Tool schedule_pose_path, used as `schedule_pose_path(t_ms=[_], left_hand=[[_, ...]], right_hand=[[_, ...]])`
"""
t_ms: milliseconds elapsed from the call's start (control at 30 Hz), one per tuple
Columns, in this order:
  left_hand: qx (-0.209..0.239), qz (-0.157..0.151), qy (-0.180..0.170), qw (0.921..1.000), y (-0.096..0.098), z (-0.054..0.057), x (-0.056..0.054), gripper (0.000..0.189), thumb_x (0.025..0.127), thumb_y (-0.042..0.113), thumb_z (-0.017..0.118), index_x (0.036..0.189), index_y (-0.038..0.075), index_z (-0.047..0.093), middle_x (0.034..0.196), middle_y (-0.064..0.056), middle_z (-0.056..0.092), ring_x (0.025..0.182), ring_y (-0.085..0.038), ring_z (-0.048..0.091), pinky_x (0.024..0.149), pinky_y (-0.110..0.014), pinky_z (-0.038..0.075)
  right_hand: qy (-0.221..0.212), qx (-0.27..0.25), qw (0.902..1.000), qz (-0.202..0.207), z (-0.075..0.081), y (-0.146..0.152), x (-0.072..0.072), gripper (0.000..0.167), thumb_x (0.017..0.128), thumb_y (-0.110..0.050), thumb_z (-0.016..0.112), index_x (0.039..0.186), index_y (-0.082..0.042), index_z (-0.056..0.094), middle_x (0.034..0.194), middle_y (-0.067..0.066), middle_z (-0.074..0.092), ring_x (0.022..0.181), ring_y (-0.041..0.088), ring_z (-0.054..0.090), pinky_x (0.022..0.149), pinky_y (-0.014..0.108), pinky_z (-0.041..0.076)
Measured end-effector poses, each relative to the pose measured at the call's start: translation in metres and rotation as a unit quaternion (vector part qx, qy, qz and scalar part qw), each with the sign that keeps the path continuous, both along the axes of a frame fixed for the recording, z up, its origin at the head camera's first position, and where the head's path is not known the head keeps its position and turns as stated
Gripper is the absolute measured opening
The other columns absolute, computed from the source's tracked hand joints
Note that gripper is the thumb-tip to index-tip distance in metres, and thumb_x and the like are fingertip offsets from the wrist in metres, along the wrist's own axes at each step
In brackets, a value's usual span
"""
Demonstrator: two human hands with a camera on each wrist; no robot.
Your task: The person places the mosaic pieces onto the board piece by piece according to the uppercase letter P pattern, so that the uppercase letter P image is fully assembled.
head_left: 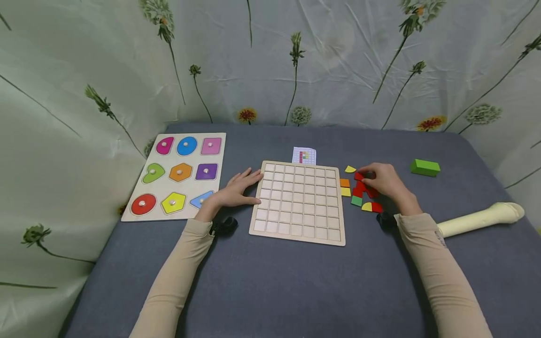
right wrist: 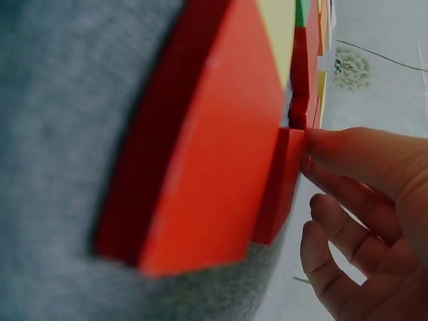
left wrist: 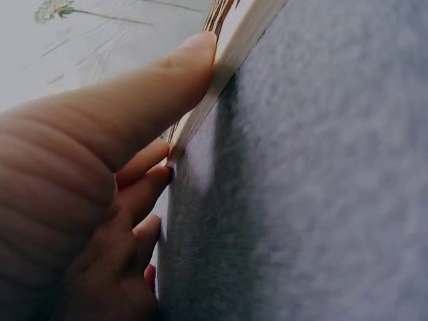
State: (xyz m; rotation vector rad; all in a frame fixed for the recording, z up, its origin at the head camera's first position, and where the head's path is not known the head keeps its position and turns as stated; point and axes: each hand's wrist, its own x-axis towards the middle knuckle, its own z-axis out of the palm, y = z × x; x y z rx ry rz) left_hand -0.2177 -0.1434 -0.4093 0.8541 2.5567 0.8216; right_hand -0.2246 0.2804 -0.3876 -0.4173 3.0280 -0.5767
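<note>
A square wooden grid board (head_left: 298, 202) lies flat on the table. My left hand (head_left: 236, 190), fingers spread, rests at its left edge; in the left wrist view the thumb (left wrist: 180, 67) touches the board's rim (left wrist: 231, 57). On the right, my right hand (head_left: 386, 182) is over a cluster of coloured blocks, its thumb and forefinger pinching at a red block (head_left: 359, 176). A larger red block (right wrist: 207, 154) fills the near part of the right wrist view. Orange (head_left: 344, 182), yellow (head_left: 345, 192) and green (head_left: 357, 201) blocks lie between that hand and the board.
A knobbed shape puzzle (head_left: 169, 176) lies at left. Behind the board is a small card (head_left: 304, 155) with a coloured grid pattern. A green block (head_left: 424, 167) sits at right, and a long cream-coloured roll (head_left: 482, 219) lies beside the right forearm. Flower-printed cloth (head_left: 338, 70) hangs behind.
</note>
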Motion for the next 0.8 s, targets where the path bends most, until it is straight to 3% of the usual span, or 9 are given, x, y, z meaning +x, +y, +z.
schedule_pose_path(t_ms=[600,800], left_hand=[[-0.010,0.014,0.023,0.9996,0.003,-0.003,0.006,0.079,0.086,0.030,0.066,0.149,0.007,0.024,0.158,-0.013,0.020,0.148,-0.036,0.003,0.117,-0.055,-0.001],[-0.008,0.021,0.028,0.9994,0.004,-0.003,0.007,0.078,0.086,0.031,0.066,0.149,0.008,0.025,0.157,-0.012,0.021,0.148,-0.035,0.004,0.117,-0.054,-0.001]], right_hand=[[-0.001,0.015,0.9999,0.008,0.005,-0.005,-0.001,0.030,0.084,-0.006,0.062,0.112,0.006,0.066,0.092,0.024,0.064,0.059,0.020,0.045,0.053,0.027,0.035],[0.024,0.019,0.9993,0.022,0.009,-0.012,0.000,0.029,0.084,-0.007,0.063,0.111,0.004,0.067,0.097,0.024,0.065,0.059,0.019,0.045,0.054,0.027,0.035]])
